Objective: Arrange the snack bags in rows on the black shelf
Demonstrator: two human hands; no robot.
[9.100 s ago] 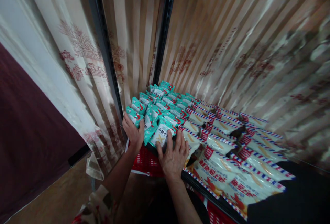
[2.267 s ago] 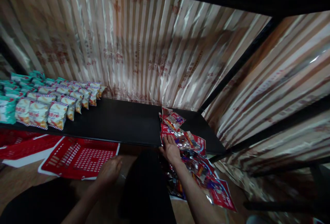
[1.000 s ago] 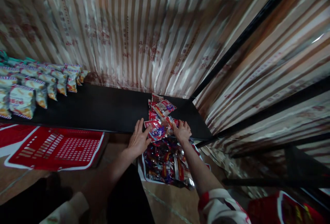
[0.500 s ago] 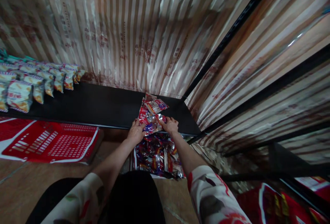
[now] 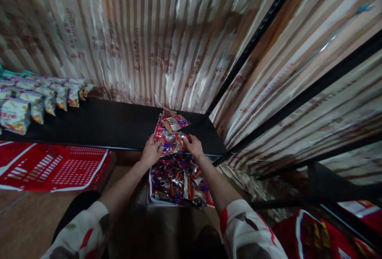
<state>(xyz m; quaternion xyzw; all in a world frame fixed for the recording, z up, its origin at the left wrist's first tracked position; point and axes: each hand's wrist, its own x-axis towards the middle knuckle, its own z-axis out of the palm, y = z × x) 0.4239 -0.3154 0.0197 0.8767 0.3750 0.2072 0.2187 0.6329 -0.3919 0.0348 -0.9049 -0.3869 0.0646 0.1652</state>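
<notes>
red pouch between two hands at a shelf's front edge; slip over the edge is the main risk.
the left hand (image 5: pixel 151 151) and right hand (image 5: pixel 193 146) touch opposite ends of the front pouch (image 5: pixel 171 144); fingers part-bent, and i cannot tell whether either hand pinches it. it lies by the front lip of the black shelf (image 5: pixel 113 123), above the filled basket (image 5: pixel 150 189). in my judgement, a push toward the person could drop it in there, the slick film giving little hold; a push backward could ride it up on the loosely crossed rear pouches (image 5: pixel 176 123) and skew them. room: to the left, bare black surface runs as far as the white packets (image 5: pixel 15 115); to the right, a short stretch ends by the shelf's end. the black post (image 5: pixel 247 52) limits reach at the rear right corner.
</notes>
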